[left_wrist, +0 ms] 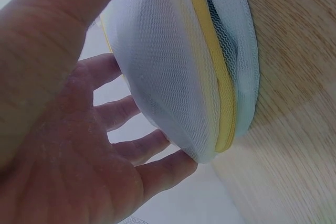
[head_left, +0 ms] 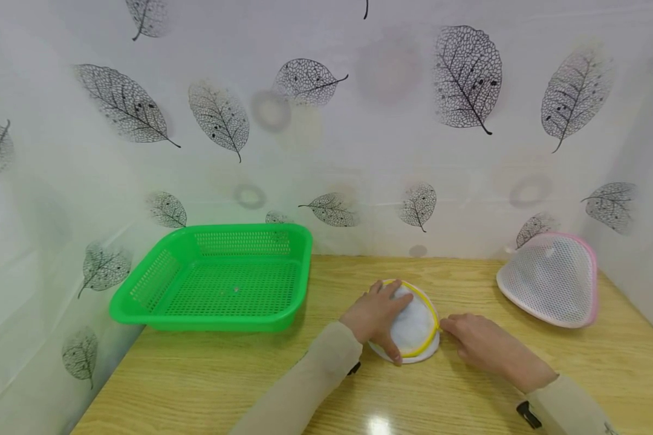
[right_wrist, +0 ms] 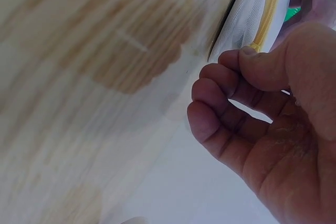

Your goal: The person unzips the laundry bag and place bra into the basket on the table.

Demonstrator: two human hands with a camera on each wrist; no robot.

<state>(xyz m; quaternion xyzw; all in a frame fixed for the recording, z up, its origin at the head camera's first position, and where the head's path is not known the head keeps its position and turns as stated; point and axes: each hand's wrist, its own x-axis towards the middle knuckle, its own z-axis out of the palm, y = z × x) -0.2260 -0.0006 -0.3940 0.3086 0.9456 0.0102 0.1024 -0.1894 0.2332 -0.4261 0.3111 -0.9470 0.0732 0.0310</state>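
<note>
Head view: spread left hand [head_left: 380,311] steadies white mesh bag [head_left: 413,323]; right hand [head_left: 484,343] pinches yellow zipper [head_left: 438,328]. Pull along its curve.

Mesh bag [head_left: 416,323]: white, domed, resting on the bench [head_left: 196,386] under my left grip [head_left: 378,314].
Yellow zip [left_wrist: 211,51]: curves near its edge (my right grip [head_left: 481,344] pinches it there).

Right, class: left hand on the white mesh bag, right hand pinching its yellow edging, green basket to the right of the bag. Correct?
No: the green basket stands to the left of the white mesh bag, as the head view shows. The left hand does rest on it, and the right hand does pinch its yellow edging.
</note>
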